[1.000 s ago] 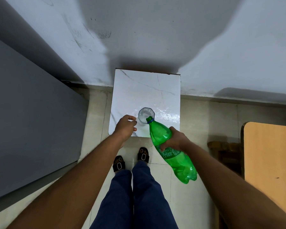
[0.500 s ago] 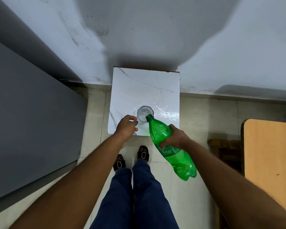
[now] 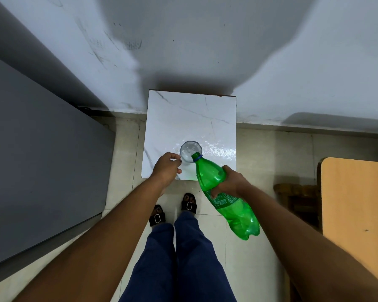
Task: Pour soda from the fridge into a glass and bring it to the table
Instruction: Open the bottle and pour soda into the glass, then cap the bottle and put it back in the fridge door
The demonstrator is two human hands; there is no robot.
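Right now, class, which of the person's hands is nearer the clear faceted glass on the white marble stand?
Left. The left hand is at the clear faceted glass; the right hand grips the green plastic bottle farther back.

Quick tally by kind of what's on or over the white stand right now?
Glass: 1
Green soda bottle: 1
Hands: 2, left hand at the glass, right hand gripping the bottle
Total: 4
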